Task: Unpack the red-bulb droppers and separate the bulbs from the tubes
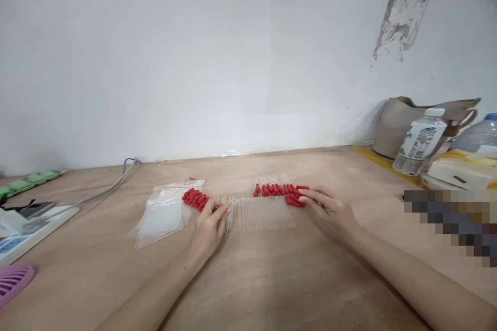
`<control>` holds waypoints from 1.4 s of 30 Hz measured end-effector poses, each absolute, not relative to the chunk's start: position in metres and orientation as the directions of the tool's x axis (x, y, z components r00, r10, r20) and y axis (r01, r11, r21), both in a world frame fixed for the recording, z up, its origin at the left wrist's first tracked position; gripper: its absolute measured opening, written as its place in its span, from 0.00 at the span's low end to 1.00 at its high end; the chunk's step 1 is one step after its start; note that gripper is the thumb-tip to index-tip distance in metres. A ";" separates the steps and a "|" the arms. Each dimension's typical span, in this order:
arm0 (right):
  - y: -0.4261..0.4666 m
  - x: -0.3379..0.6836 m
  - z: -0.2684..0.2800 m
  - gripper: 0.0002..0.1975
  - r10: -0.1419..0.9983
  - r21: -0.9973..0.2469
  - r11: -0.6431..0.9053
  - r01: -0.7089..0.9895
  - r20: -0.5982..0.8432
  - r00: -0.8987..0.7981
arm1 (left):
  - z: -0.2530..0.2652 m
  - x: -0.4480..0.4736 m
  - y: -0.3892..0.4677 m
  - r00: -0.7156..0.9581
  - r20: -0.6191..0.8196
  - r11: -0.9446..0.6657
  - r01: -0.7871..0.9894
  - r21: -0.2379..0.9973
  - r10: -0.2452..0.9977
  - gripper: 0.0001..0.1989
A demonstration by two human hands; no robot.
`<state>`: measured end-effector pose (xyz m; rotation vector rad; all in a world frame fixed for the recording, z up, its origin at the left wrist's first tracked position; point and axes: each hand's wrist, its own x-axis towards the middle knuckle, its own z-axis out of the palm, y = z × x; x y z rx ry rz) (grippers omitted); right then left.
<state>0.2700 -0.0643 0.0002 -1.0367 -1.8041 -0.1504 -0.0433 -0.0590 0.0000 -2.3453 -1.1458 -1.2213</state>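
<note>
My left hand [209, 225] is closed in a pinch on thin clear tubes [235, 202] at the middle of the table. A cluster of small red bulb-like pieces [196, 199] sticks out beyond its fingers; whether they are joined to the held tubes is hidden. A row of clear tubes [262, 214] lies side by side between my hands. Along its back edge runs a line of red bulb-like ends [276, 190], with more tubes [267, 179] behind. My right hand [330, 207] has thumb and forefinger closed around a red bulb-like end [303, 187] at the right of this line.
Clear plastic bags [161, 214] lie left of my left hand. Further left are a power strip [58, 220], a grey cable [104, 192] and a purple plastic item [13, 282]. A bottle [419, 142], a beige bag [388, 126] and a tissue pack [462, 173] stand at right.
</note>
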 end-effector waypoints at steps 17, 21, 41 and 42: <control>-0.021 0.298 -0.018 0.14 0.771 -0.690 0.392 0.608 0.607 0.192 | -0.010 -0.031 -0.037 0.497 0.733 -0.644 0.757 -0.105 0.464 0.14; -0.018 0.296 -0.019 0.14 0.769 -0.630 0.371 0.682 0.621 0.155 | -0.009 -0.028 -0.044 0.484 0.698 -0.662 0.749 -0.018 0.528 0.13; -0.015 0.300 -0.015 0.14 0.785 -0.641 0.266 0.720 0.578 0.224 | 0.002 -0.035 -0.053 0.632 0.459 -0.734 0.676 0.066 0.624 0.17; -0.016 0.297 -0.011 0.13 0.787 -0.622 0.260 0.739 0.579 0.211 | 0.002 -0.035 -0.053 0.626 0.472 -0.734 0.676 0.069 0.621 0.17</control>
